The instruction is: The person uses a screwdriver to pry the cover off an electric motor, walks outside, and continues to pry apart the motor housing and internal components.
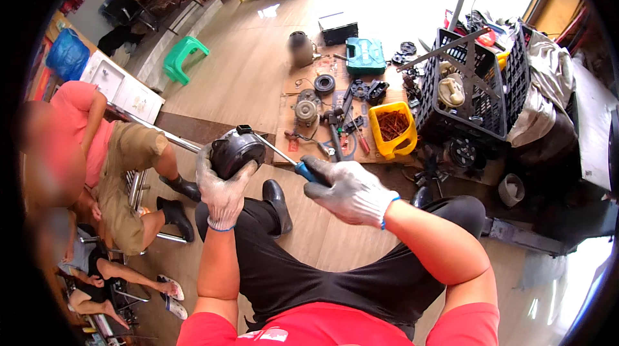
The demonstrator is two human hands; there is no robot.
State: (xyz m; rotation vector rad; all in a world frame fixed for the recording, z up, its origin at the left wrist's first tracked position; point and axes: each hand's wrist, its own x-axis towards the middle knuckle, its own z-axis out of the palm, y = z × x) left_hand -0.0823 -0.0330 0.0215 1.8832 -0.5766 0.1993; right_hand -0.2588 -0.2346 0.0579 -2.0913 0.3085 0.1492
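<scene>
My left hand (pixel 223 196), in a grey-coated work glove, is closed around a round black housing (pixel 237 155), holding it up in front of my left knee. A small black block stands out from the housing's top edge. My right hand (pixel 351 192), gloved the same way, grips the blue handle of a screwdriver (pixel 305 170). Its metal shaft points up and left, and the tip reaches the housing near that block. Whether the tip sits in a screw or under an edge, I cannot tell. The far side of the housing is hidden.
Ahead lies a cardboard sheet (pixel 287 104) with a motor (pixel 305 111), a hammer (pixel 335 136), a teal tool case (pixel 365 56) and a yellow container (pixel 394 152) of rusty pieces. Black crates (pixel 464 123) stand right. Two people sit at left; a green stool (pixel 184 59) is beyond.
</scene>
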